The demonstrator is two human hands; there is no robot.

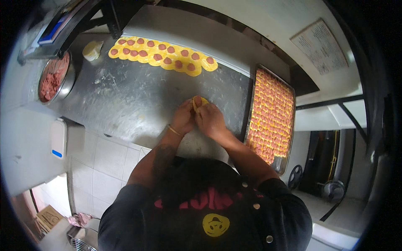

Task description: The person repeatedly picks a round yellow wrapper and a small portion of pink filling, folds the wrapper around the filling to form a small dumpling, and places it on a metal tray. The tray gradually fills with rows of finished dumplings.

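Between my two hands, over the near part of the metal worktop, is a small yellow dough wrapper point(198, 101) with pink meat filling showing at its top. My left hand point(184, 119) is closed round its left side. The fingers of my right hand point(210, 120) pinch its near right edge. Beyond them, at the back of the worktop, lie two overlapping rows of round yellow dough wrappers point(155, 59), each with a dab of pink filling. On the right, a metal tray point(256, 85) is packed with rows of small filled dumplings point(271, 117).
A steel bowl point(69, 79) of pink ground meat point(51, 85) stands at the worktop's left end. Close to it sits a whitish tub or bag point(92, 50). The floured metal worktop point(121, 94) meets a raised back panel. A dark shelf point(63, 39) overhangs the far left corner.
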